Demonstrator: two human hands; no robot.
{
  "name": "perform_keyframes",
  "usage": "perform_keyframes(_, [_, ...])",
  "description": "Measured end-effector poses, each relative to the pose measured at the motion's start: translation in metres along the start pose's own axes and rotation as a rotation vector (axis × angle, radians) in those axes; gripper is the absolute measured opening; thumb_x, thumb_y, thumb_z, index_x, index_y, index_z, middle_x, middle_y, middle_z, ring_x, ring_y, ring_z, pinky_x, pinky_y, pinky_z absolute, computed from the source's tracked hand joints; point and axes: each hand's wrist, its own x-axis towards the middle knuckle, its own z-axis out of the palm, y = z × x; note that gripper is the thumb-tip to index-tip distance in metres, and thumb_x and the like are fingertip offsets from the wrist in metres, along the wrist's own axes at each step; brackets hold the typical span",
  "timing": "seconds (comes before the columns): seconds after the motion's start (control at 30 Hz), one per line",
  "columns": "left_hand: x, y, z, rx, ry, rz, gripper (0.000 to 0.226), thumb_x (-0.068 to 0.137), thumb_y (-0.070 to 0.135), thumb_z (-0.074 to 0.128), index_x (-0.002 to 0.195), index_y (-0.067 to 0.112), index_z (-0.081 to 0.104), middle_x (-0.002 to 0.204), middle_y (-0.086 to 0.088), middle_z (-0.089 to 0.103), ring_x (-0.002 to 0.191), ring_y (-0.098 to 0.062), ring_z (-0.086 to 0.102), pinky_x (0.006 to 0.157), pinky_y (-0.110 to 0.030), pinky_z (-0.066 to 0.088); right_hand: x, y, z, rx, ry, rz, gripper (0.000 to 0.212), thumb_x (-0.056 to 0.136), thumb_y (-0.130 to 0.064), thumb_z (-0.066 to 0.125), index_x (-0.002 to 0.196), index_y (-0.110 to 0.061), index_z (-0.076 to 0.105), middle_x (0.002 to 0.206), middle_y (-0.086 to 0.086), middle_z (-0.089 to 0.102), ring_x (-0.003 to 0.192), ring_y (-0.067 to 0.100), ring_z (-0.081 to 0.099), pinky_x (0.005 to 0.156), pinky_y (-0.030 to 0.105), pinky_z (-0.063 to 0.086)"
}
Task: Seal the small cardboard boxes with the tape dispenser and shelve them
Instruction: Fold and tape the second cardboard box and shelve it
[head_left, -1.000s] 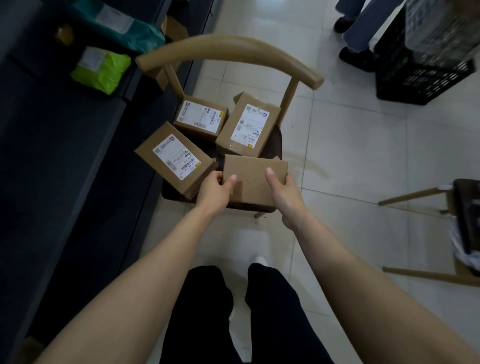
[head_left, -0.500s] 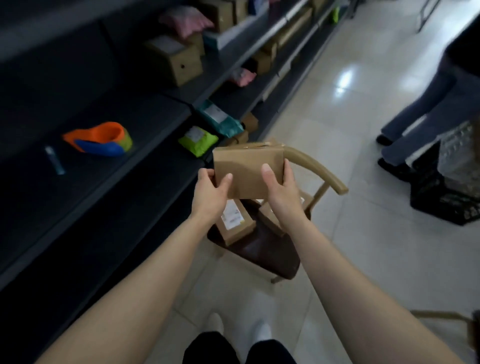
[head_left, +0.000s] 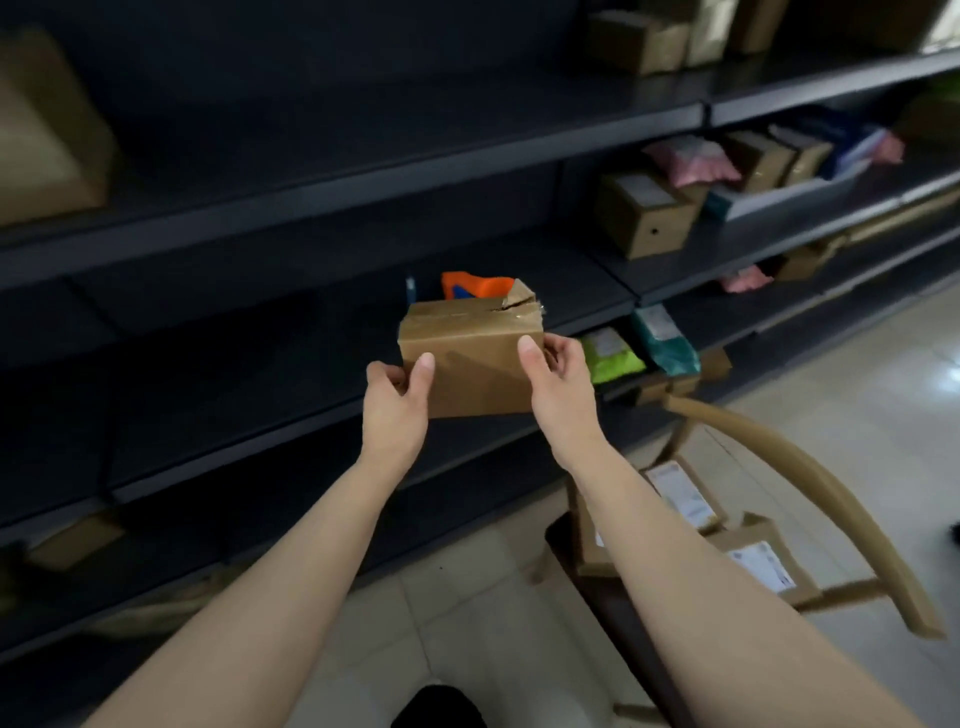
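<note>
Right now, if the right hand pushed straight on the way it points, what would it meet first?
Likely the dark shelf board, right of the orange tape dispenser; the right hand grips the cardboard box. Depth is unclear.

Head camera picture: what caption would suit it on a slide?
Left hand and right hand hold a taped cardboard box before a dark shelf, an orange tape dispenser behind it.

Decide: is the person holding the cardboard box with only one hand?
No, the left hand holds the cardboard box on one side and the right hand holds the other.
</note>
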Motion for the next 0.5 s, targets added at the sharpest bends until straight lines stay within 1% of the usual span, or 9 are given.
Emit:
perform_keyframes(0.07, [0.012, -0.013, -0.026, -0.027, 0.076, -0.052, 0.039, 0.095, 0.048, 0.046, 0.102, 0.009, 0.045, 0.087, 0.004, 0.053, 0.078, -0.008, 0.052, 0.064, -0.021, 0.041, 0.005, -0.001, 0.030, -0.020, -0.061, 0.018, 0.034, 0.093, -0.039, 0.056, 0.120, -0.018, 0.048, 0.108, -0.011, 0.057, 0.099, 0.002, 0.055, 0.076, 0.013, 0.043])
perform_keyframes(0.17, [0.028, -0.033, -0.062, -0.081, 0.168, -0.141, 0.046, 0.095, 0.054, 0.042, 0.098, 0.008, 0.048, 0.087, -0.002, 0.056, 0.081, -0.016, 0.055, 0.072, -0.031, 0.044, 0.012, -0.001, 0.073, -0.050, -0.143, 0.060, 0.038, 0.093, -0.040, 0.056, 0.122, -0.015, 0.050, 0.113, -0.006, 0.058, 0.103, 0.007, 0.054, 0.081, 0.020, 0.039])
perform_keyframes(0.23, [0.039, -0.045, -0.082, -0.101, 0.205, -0.204, 0.044, 0.094, 0.053, 0.043, 0.093, 0.009, 0.049, 0.084, -0.003, 0.056, 0.080, -0.019, 0.057, 0.075, -0.037, 0.049, 0.015, 0.002, 0.100, -0.074, -0.183, 0.082, 0.038, 0.093, -0.041, 0.056, 0.119, -0.014, 0.052, 0.110, -0.005, 0.058, 0.098, 0.006, 0.054, 0.078, 0.020, 0.040])
perform_keyframes(0.33, [0.053, -0.063, -0.107, -0.159, 0.231, -0.294, 0.033, 0.092, 0.043, 0.051, 0.085, 0.011, 0.048, 0.083, -0.004, 0.056, 0.082, -0.021, 0.058, 0.087, -0.047, 0.052, 0.020, 0.007, 0.134, -0.111, -0.233, 0.126, 0.037, 0.092, -0.043, 0.056, 0.114, -0.015, 0.052, 0.099, -0.011, 0.054, 0.087, -0.001, 0.050, 0.069, 0.016, 0.038])
perform_keyframes(0.4, [0.060, -0.073, -0.121, -0.190, 0.226, -0.329, 0.028, 0.089, 0.039, 0.054, 0.091, 0.011, 0.050, 0.090, -0.005, 0.059, 0.090, -0.022, 0.059, 0.091, -0.050, 0.051, 0.023, 0.012, 0.153, -0.143, -0.261, 0.152, 0.035, 0.092, -0.043, 0.055, 0.112, -0.015, 0.051, 0.095, -0.014, 0.051, 0.085, 0.000, 0.049, 0.069, 0.018, 0.037])
perform_keyframes(0.43, [0.063, -0.077, -0.127, -0.195, 0.218, -0.344, 0.027, 0.089, 0.038, 0.054, 0.097, 0.012, 0.050, 0.096, -0.005, 0.060, 0.095, -0.023, 0.060, 0.093, -0.049, 0.050, 0.025, 0.014, 0.160, -0.155, -0.276, 0.165, 0.034, 0.092, -0.043, 0.055, 0.111, -0.015, 0.051, 0.094, -0.014, 0.050, 0.086, 0.001, 0.049, 0.073, 0.020, 0.037])
perform_keyframes(0.5, [0.069, -0.084, -0.136, -0.189, 0.198, -0.377, 0.035, 0.089, 0.036, 0.053, 0.116, 0.015, 0.046, 0.109, -0.006, 0.059, 0.102, -0.023, 0.058, 0.096, -0.047, 0.049, 0.029, 0.018, 0.174, -0.167, -0.299, 0.188, 0.034, 0.093, -0.043, 0.055, 0.110, -0.015, 0.050, 0.095, -0.012, 0.051, 0.088, 0.006, 0.050, 0.079, 0.025, 0.037])
